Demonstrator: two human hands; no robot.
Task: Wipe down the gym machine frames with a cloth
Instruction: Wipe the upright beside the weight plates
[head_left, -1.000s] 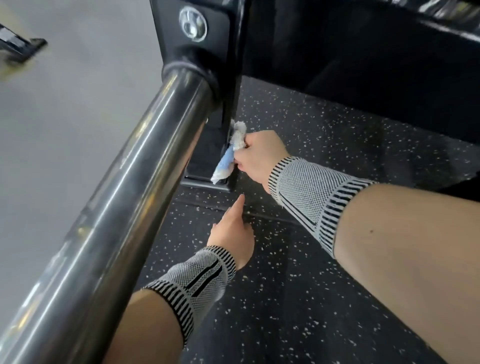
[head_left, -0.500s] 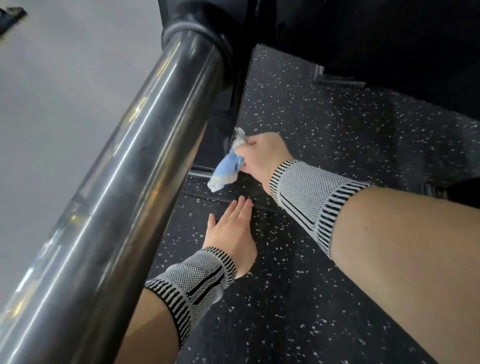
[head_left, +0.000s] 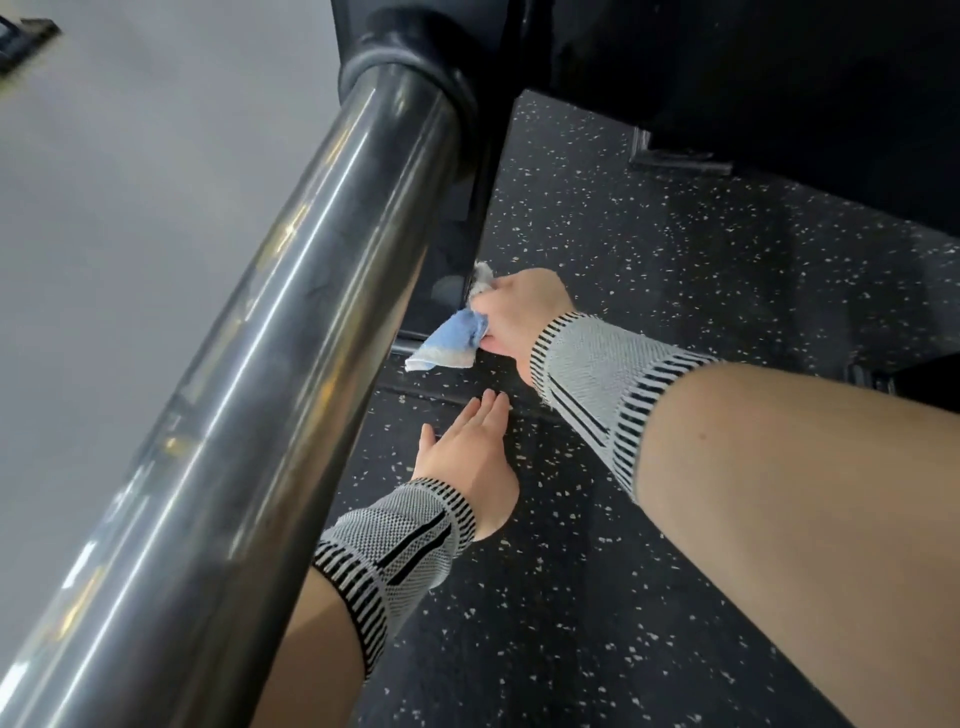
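Right now the cloth (head_left: 452, 338), a crumpled blue-and-white rag, sits against the lower end of the black upright post (head_left: 480, 208), just above the post's base plate, with its loose corner hanging toward the speckled rubber floor (head_left: 675, 270). By the look of it the wipe has reached the bottom of this post; whether the upper part is already clean cannot be judged, and the shiny steel bar (head_left: 270, 332) that joins the post higher up, along with the dark frame (head_left: 779, 104) behind the post, would seem yet to be done. The right hand (head_left: 519, 317) reaches down beside the post, wrist bent, fingers curled around the cloth and bunching it against the metal. The left hand (head_left: 470, 457) hovers nearer the viewer than the post, low over the floor, fingers straight and close together, holding nothing. Both wrists wear knitted striped sleeves.
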